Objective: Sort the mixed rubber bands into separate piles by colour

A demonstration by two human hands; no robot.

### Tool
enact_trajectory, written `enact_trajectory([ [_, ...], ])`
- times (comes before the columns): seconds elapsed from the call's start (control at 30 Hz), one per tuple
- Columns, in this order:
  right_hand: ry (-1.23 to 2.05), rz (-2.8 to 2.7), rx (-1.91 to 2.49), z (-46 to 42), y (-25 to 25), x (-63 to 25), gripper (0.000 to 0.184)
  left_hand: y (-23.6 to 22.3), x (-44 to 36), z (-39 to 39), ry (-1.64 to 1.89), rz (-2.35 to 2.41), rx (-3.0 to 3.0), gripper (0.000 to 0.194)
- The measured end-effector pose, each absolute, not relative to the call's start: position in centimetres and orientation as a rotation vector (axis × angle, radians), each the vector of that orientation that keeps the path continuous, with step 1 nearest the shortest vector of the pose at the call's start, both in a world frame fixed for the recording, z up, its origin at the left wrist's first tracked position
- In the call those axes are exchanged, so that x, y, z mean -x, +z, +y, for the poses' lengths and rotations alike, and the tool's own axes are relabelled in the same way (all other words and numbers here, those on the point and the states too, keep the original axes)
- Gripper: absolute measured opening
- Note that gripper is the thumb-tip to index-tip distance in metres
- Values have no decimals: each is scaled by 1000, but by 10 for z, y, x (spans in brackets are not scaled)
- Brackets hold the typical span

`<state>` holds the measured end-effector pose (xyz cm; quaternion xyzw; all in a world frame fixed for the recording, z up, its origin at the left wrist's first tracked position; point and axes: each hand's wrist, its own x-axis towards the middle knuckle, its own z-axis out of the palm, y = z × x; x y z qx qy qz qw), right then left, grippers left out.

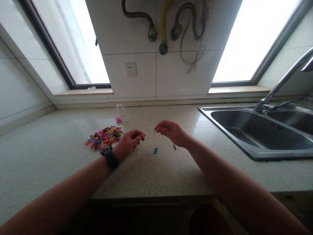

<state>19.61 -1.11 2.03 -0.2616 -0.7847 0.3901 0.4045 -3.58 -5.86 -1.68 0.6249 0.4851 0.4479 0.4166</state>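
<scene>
My left hand, with a dark band on the wrist, is closed in a pinch on a small yellow band above the speckled countertop. My right hand is pinched shut on a thin hook tool whose tip points toward the left hand's fingers. A tiny pink piece sits between the two hands. A heap of small multicoloured bands lies just left of my left hand. A loose blue piece and a yellow one rest on the counter below the hands.
A clear plastic bottle with a pink bit inside stands behind the heap. A steel sink with a tap fills the right side. A wall socket and hoses are on the tiled wall between two windows.
</scene>
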Motion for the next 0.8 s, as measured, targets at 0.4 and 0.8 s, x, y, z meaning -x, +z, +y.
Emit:
enact_trajectory([
  [0.4, 1054, -1894, 597, -19, 34, -200, 26, -20, 36, -59, 1138, 1204, -1541, 31],
  [0.8, 708, -2631, 1093, 8, 47, -260, 20, -21, 38, -58, 1122, 1197, -1513, 30],
])
